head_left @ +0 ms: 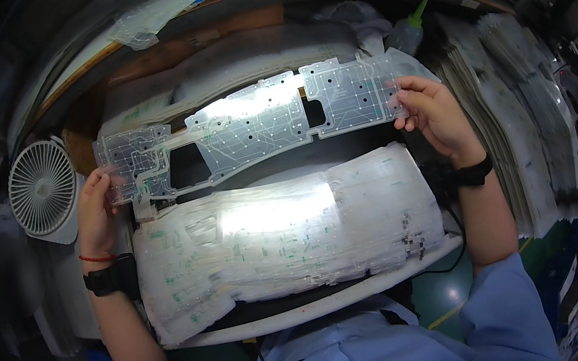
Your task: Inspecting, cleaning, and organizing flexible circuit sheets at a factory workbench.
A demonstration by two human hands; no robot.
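Note:
Held up in front of me is a clear flexible circuit sheet with printed traces, dark dots and two large cutouts. My left hand pinches its left end between thumb and fingers. At the opposite end, my right hand grips the edge the same way, thumb in front. Below the sheet, nearer to me, lies a thick stack of similar translucent sheets with green print, apart from both hands. Strong glare whitens part of the sheet and the stack.
A white round fan stands at left. More sheets lie behind the held one. A bottle with a green nozzle is at the far right, beside tall sheet stacks. A cable hangs by the white table edge.

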